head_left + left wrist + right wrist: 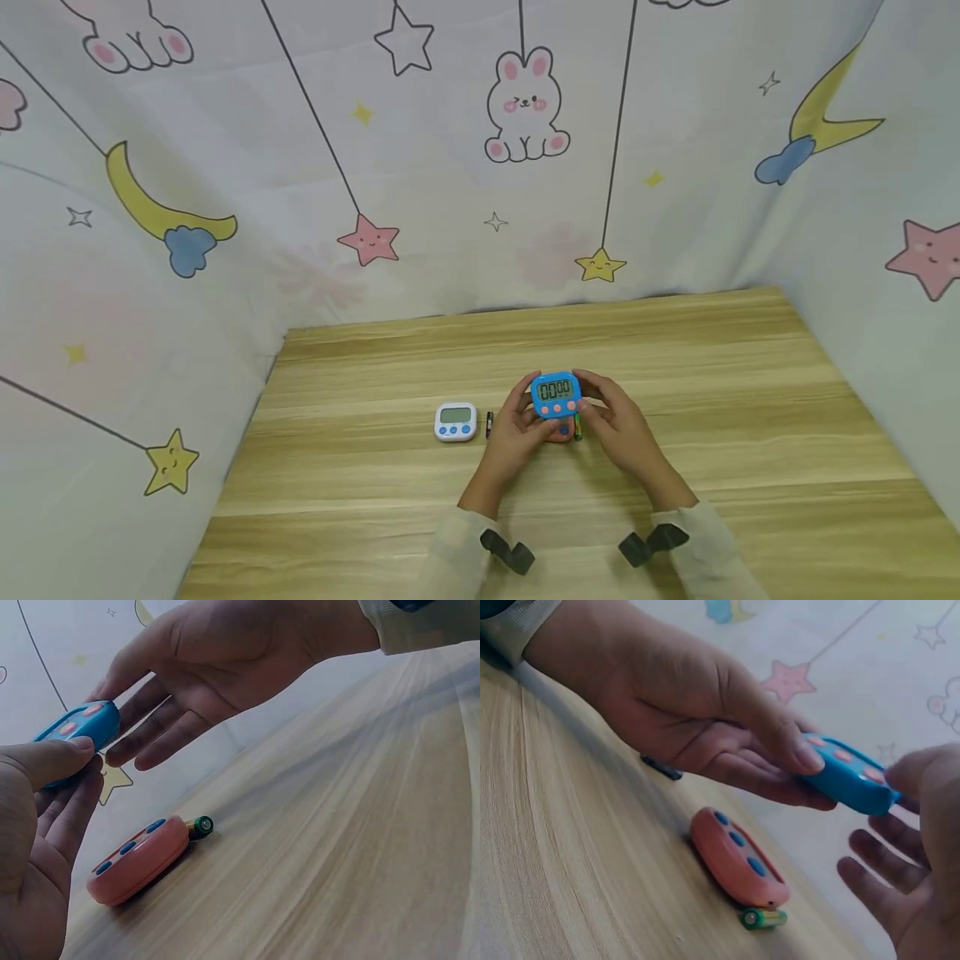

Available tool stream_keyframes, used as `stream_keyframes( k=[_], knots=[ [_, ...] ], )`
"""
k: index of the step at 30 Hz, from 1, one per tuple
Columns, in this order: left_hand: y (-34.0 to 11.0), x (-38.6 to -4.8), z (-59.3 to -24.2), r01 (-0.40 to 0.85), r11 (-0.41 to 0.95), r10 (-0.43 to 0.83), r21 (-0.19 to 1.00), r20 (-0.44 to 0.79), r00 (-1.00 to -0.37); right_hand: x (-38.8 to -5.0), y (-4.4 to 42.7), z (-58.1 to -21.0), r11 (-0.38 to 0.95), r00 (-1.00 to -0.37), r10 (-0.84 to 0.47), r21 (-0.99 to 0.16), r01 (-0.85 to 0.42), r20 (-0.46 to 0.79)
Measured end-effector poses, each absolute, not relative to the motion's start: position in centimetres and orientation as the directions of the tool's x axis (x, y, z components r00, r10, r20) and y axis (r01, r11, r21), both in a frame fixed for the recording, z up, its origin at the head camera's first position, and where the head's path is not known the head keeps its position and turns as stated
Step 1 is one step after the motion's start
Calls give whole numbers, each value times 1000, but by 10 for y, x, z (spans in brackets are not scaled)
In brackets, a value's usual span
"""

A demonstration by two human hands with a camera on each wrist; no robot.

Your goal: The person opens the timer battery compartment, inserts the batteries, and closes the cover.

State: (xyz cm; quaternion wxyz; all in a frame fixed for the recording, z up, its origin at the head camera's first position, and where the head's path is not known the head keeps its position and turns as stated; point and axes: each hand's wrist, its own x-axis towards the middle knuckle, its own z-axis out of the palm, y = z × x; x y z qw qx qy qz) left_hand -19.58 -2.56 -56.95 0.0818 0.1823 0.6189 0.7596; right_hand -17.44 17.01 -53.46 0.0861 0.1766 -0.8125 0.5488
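A blue digital kitchen timer (557,394) with pink buttons is held up above the table, its lit screen showing zeros. My left hand (513,437) grips its left side, thumb on the lower front edge in the right wrist view. From the other side my right hand (618,425) pinches the right edge between thumb and index finger. Below it lies a pink timer (142,859) with blue buttons, partly hidden by the hands in the head view. A green battery (763,919) lies against the pink timer's right end.
Left of the hands, a white timer (455,422) with blue buttons and a blank screen lies on the wooden table (360,500). A dark battery (490,424) sits between it and my left hand. Patterned cloth (450,167) encloses the table's back and sides.
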Motion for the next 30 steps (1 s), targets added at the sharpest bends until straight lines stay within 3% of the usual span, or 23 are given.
stream_keyframes(
  k=[10, 19, 26, 30],
  knots=[
    [-28, -193, -569, 82, -212, 379, 974, 159, -912, -175, 175, -535, 513, -875, -245, -711, -482, 417],
    [-27, -192, -558, 87, -202, 413, 975, 165, -896, -171, 181, -522, 580, -838, -308, -609, -541, 451],
    [-28, -194, -550, 110, -124, 466, 986, 155, -871, -170, 188, -514, 592, -805, -373, -549, -589, 461],
    [-30, -195, -546, 197, 19, 481, 980, 164, -861, -174, 192, -508, 621, -798, -426, -504, -600, 426]
  ],
)
